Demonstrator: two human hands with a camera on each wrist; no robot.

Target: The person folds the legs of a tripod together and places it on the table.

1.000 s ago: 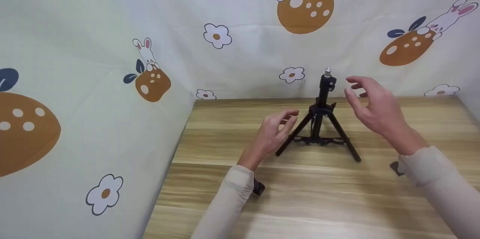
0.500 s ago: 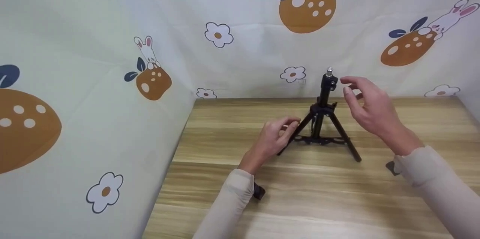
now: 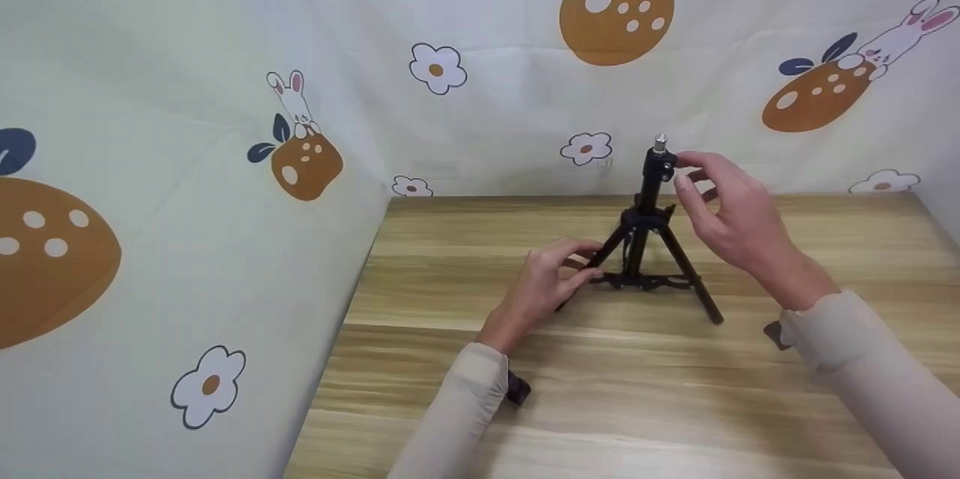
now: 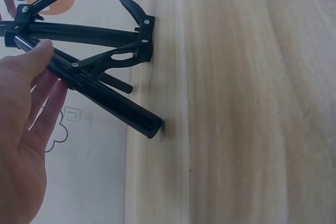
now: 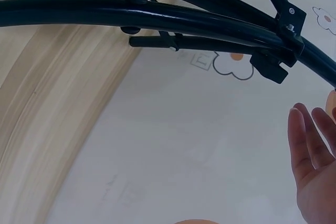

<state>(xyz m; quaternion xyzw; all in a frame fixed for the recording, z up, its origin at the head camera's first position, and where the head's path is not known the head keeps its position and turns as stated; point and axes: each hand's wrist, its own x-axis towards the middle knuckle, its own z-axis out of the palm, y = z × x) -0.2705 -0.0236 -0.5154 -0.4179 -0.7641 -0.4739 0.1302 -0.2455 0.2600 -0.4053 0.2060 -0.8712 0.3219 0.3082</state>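
A small black tripod stand [image 3: 643, 220] stands upright on the wooden table, its legs spread and a silver stud [image 3: 660, 143] at the top. My left hand [image 3: 544, 276] holds the stand's left leg; in the left wrist view the thumb lies over the leg [image 4: 118, 103] and the fingers are behind it. Beside the top of the column is my right hand [image 3: 739, 216], index fingertip right at the small black knob [image 3: 666, 167] and thumb a little lower. The right wrist view shows that hand's fingers [image 5: 297, 135] loosely extended below the column, partly cut off by the frame.
The table [image 3: 637, 404] has a pale wood grain. A cloth backdrop [image 3: 495, 118] printed with rabbits, oranges and flowers rises close behind the stand and along the left side. Dark straps [image 3: 517, 389] show at both wrists.
My left hand has moved down and right onto the left leg and taken hold of it. My right hand has come left to the knob at the column's top. The stand stays in place.
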